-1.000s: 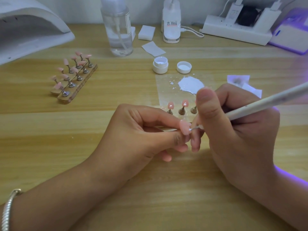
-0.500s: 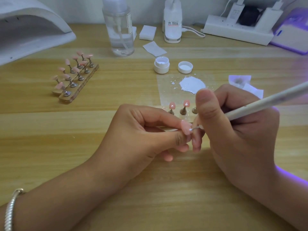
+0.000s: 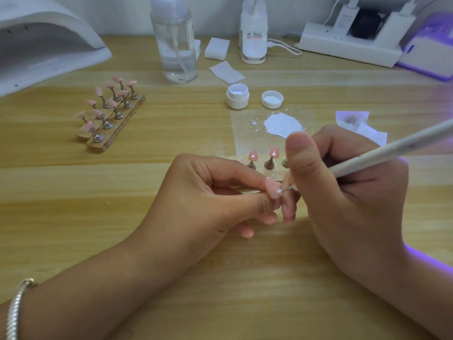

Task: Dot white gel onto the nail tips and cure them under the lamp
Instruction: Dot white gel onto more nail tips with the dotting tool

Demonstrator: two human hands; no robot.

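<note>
My left hand [image 3: 208, 200] pinches a pink nail tip [image 3: 272, 190] on its small stand, thumb and forefinger curled round it. My right hand [image 3: 348, 200] grips a white dotting pen [image 3: 392, 150], and its metal point touches the nail tip's right edge. Behind my hands, two more pink nail tips [image 3: 263, 155] stand on a holder beside a clear sheet with a puddle of white gel [image 3: 283, 123]. An open gel pot [image 3: 237, 95] and its lid [image 3: 272, 99] lie beyond. The white curing lamp [image 3: 44, 45] sits at the far left.
A wooden rack of several pink nail tips [image 3: 110, 111] lies left of centre. A clear pump bottle [image 3: 175, 42], a white device [image 3: 253, 33], wipes [image 3: 226, 72], a power strip [image 3: 350, 42] and a purple-lit lamp [image 3: 431, 50] line the table's back. Crumpled wipes [image 3: 360, 123] lie at right.
Almost nothing differs: the pen's point stays at the held nail tip, with only tiny shifts of both hands.
</note>
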